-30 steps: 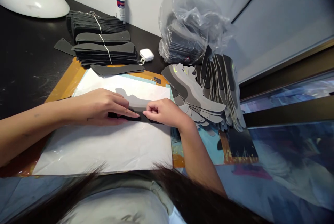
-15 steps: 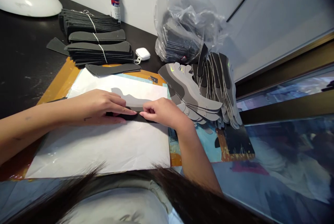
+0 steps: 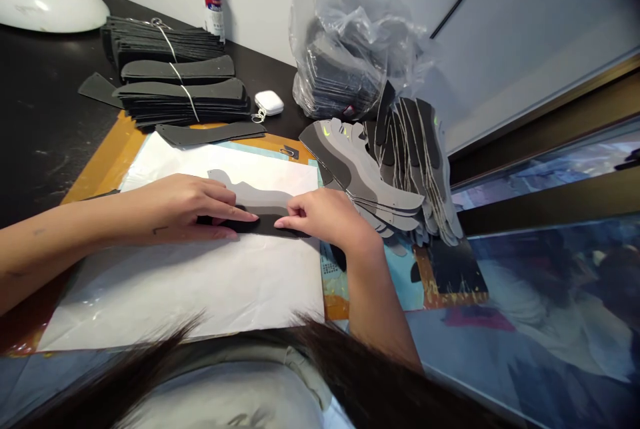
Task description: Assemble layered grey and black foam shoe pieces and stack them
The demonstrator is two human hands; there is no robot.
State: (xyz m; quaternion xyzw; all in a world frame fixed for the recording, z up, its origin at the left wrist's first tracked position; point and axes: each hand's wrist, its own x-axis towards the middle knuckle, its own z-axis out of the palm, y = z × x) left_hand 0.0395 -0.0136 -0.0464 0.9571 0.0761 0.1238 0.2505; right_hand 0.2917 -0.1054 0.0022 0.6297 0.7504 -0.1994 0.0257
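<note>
Grey-black panel (image 3: 265,201): judged light, flexible, creasable; hold by edges. Left hand (image 3: 193,206): fingers spread, touching panel. Right hand (image 3: 321,214): curled, thumb touching; pinch cannot be told.

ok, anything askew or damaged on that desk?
Minor stuff: one dark strip juts out left of the banded black bundle, out of line with it. The dark board corner at right looks worn, its lower edge patchy yellow. No spill visible; the grey-and-black piece under the left hand and right hand looks flat.

Pale top (image 3: 225,392), olive-grey edging (image 3: 240,351), small dark marks (image 3: 161,230) on left forearm (image 3: 115,219)
</note>
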